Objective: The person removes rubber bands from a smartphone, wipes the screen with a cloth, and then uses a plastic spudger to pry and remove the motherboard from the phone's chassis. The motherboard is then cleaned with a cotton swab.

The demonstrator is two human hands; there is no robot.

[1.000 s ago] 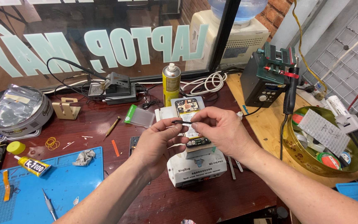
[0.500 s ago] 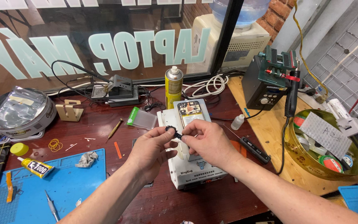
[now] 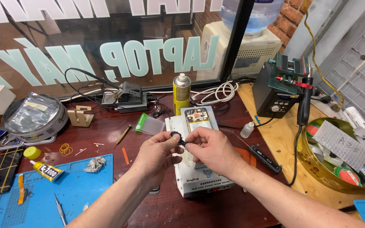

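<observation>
While hands pinch part, spray can behind.

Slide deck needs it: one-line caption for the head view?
Both hands, left hand and right hand, pinch a small black part above an opened phone on a white heating plate.

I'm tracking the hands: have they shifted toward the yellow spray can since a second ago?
No. Both hands sit below the yellow spray can over the white machine, much as before.

Both hands pinch small black part above white heating station; opened phone on top.
</observation>
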